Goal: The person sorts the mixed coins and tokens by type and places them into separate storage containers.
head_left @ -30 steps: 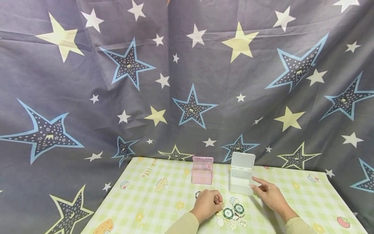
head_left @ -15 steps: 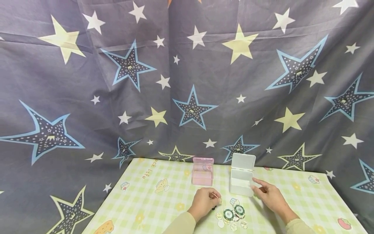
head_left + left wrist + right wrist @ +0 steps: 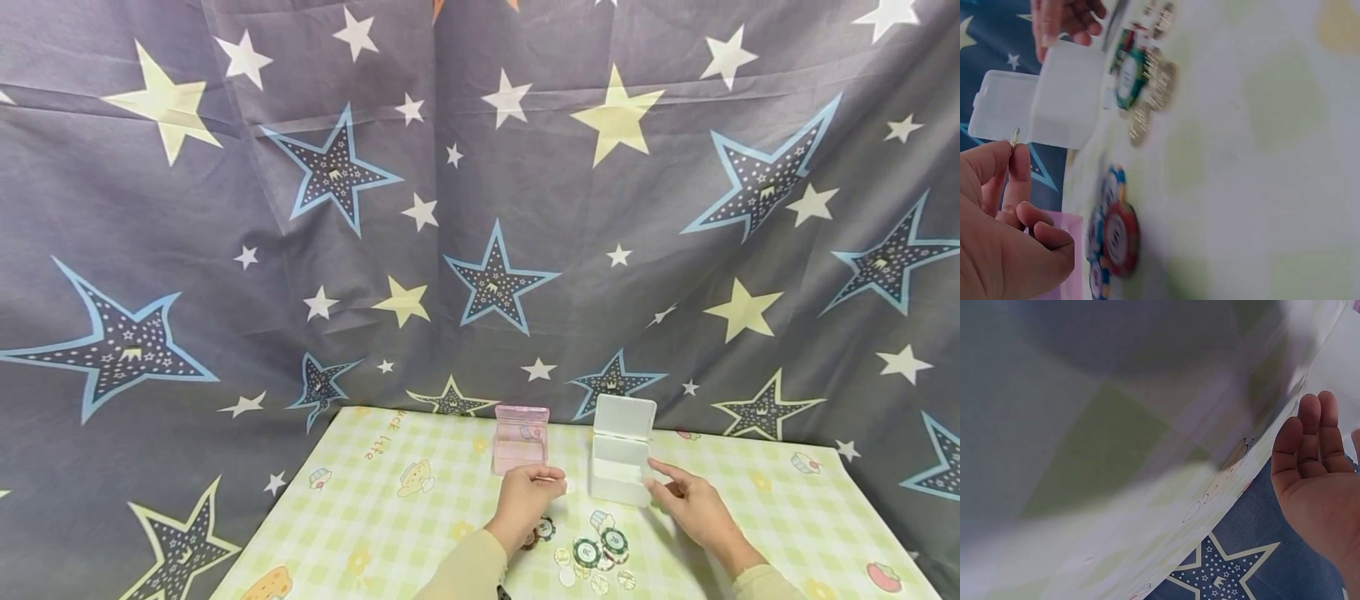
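Note:
My left hand [image 3: 521, 504] pinches a small gold coin [image 3: 1015, 139] between thumb and fingertips, raised above the table in front of the pink box. In the left wrist view the coin shows edge-on. My right hand [image 3: 693, 504] rests its fingertips against the right side of the white lidded box [image 3: 621, 483], whose lid stands up at the back. To the left of that box is a small pink see-through box [image 3: 520, 458], lid up too, partly covered by my left hand. Green poker chips [image 3: 587, 552] and several gold coins [image 3: 599, 583] lie in front of the white box.
A red chip [image 3: 1120, 239] and several blue chips [image 3: 1096, 278] sit together under my left hand. A green checked cloth [image 3: 420, 533] covers the table. Behind its far edge hangs a dark star-patterned curtain [image 3: 375, 200].
My left hand has lifted a coin from the left of the pile and moved up and away towards the boxes, uncovering chips beneath it. My right hand stays at the white box.

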`<state>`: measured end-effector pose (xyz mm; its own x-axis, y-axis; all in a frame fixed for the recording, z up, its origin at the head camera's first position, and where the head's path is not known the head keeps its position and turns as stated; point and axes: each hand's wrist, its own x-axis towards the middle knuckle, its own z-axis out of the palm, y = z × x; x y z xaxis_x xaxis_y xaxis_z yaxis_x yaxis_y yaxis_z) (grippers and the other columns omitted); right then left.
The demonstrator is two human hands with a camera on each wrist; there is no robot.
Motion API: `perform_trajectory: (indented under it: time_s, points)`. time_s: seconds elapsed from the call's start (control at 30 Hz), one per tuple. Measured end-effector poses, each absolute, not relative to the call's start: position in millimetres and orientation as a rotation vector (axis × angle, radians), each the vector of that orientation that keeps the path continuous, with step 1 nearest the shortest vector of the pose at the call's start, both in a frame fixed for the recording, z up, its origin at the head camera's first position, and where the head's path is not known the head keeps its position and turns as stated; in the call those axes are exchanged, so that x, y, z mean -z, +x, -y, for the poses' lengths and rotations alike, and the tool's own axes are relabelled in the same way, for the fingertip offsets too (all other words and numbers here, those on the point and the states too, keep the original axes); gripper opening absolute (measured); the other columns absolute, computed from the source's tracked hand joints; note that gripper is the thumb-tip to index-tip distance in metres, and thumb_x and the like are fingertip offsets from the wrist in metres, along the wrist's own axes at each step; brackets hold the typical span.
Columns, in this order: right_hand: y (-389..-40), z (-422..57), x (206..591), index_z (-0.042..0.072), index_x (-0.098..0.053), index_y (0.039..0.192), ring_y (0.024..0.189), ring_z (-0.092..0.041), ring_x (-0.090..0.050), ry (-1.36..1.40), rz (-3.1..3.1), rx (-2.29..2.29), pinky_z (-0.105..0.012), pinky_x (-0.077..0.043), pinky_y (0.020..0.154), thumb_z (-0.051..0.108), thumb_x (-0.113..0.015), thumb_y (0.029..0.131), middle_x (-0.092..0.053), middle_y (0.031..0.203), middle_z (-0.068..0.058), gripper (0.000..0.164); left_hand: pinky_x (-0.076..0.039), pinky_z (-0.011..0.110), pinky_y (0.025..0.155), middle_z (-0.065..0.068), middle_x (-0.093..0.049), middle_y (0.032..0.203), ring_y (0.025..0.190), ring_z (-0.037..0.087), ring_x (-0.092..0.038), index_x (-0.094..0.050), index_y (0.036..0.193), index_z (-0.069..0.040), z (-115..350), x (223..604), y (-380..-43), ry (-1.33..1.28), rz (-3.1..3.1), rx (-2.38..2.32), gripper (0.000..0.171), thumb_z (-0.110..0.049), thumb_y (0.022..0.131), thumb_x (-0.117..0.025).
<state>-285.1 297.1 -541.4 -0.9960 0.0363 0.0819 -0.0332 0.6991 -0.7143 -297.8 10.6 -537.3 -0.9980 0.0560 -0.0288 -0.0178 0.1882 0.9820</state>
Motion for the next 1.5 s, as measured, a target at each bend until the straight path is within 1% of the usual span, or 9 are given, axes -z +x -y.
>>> perform_trajectory:
  time_s: [0.1, 0.23, 0.33, 0.47, 0.57, 0.8, 1.0, 1.17, 1.5]
  points:
    - [-286, -298, 542, 0.009, -0.059, 0.153, 0.072, -0.008, -0.06, -0.005, 2.812, -1.186, -0.026, -0.046, 0.065, 0.036, -0.07, 0.105, -0.081, 0.095, -0.004, 0.057, -0.053, 0.026, 0.075, -0.001, -0.078, 0.088, 0.08, 0.009, -0.068, -0.082, 0.102, -0.005, -20, 535, -303, -0.024, -2.33, -2.034, 0.016, -0.013, 0.089, -0.083]
    - [-285, -299, 543, 0.009, -0.059, 0.153, 0.073, -0.008, -0.061, -0.007, 2.801, -1.213, -0.025, -0.047, 0.065, 0.038, -0.07, 0.104, -0.081, 0.094, -0.004, 0.058, -0.055, 0.026, 0.076, 0.002, -0.078, 0.086, 0.078, 0.009, -0.067, -0.082, 0.101, -0.003, -33, 533, -308, -0.052, -2.293, -2.112, 0.015, -0.009, 0.088, -0.082]
    - [-285, -298, 544, 0.009, -0.059, 0.153, 0.073, -0.009, -0.062, -0.005, 2.79, -1.235, -0.025, -0.047, 0.065, 0.038, -0.07, 0.104, -0.081, 0.094, -0.005, 0.058, -0.056, 0.026, 0.077, 0.004, -0.08, 0.087, 0.078, 0.008, -0.068, -0.081, 0.102, 0.0, -43, 534, -309, -0.055, -2.27, -2.158, 0.017, -0.006, 0.086, -0.083]
    - [-285, -298, 544, 0.009, -0.06, 0.152, 0.076, -0.01, -0.065, -0.005, 2.778, -1.243, -0.025, -0.048, 0.067, 0.037, -0.071, 0.104, -0.082, 0.094, -0.005, 0.057, -0.056, 0.027, 0.08, 0.006, -0.081, 0.089, 0.081, 0.01, -0.071, -0.08, 0.1, 0.001, -56, 534, -310, -0.069, -2.233, -2.203, 0.019, -0.002, 0.081, -0.081]
    - [-285, -297, 545, 0.009, -0.061, 0.151, 0.076, -0.01, -0.067, -0.008, 2.77, -1.25, -0.024, -0.05, 0.068, 0.035, -0.071, 0.104, -0.081, 0.092, -0.004, 0.055, -0.055, 0.026, 0.078, 0.006, -0.081, 0.087, 0.08, 0.009, -0.071, -0.08, 0.095, -0.001, -62, 535, -312, -0.101, -2.239, -2.226, 0.017, -0.001, 0.079, -0.082]
    - [-285, -295, 547, 0.01, -0.06, 0.152, 0.075, -0.01, -0.066, -0.018, 2.781, -1.246, -0.025, -0.049, 0.067, 0.034, -0.07, 0.104, -0.081, 0.091, -0.004, 0.055, -0.051, 0.024, 0.065, 0.004, -0.079, 0.077, 0.068, 0.007, -0.065, -0.076, 0.085, -0.004, -70, 536, -314, -0.2, -2.306, -2.245, 0.016, -0.004, 0.075, -0.089]
    - [-284, -297, 544, 0.009, -0.058, 0.154, 0.08, -0.012, -0.07, -0.026, 2.789, -1.272, -0.026, -0.05, 0.067, 0.038, -0.069, 0.105, -0.082, 0.094, -0.004, 0.058, -0.051, 0.025, 0.066, 0.001, -0.073, 0.073, 0.067, 0.009, -0.062, -0.073, 0.084, -0.004, -77, 537, -315, -0.27, -2.291, -2.281, 0.019, -0.005, 0.075, -0.09]
    - [-284, -296, 544, 0.009, -0.058, 0.154, 0.08, -0.013, -0.071, -0.018, 2.787, -1.278, -0.026, -0.051, 0.068, 0.039, -0.069, 0.104, -0.082, 0.094, -0.004, 0.059, -0.05, 0.026, 0.065, 0.0, -0.07, 0.073, 0.067, 0.01, -0.06, -0.071, 0.084, -0.004, -77, 545, -316, -0.319, -2.297, -2.285, 0.021, -0.004, 0.074, -0.09]
    - [-284, -298, 544, 0.01, -0.058, 0.154, 0.081, -0.012, -0.071, -0.018, 2.796, -1.256, -0.026, -0.051, 0.068, 0.039, -0.069, 0.105, -0.082, 0.096, -0.005, 0.058, -0.049, 0.024, 0.063, -0.001, -0.068, 0.074, 0.068, 0.01, -0.058, -0.072, 0.086, -0.005, -69, 550, -315, -0.309, -2.303, -2.234, 0.021, -0.007, 0.075, -0.09]
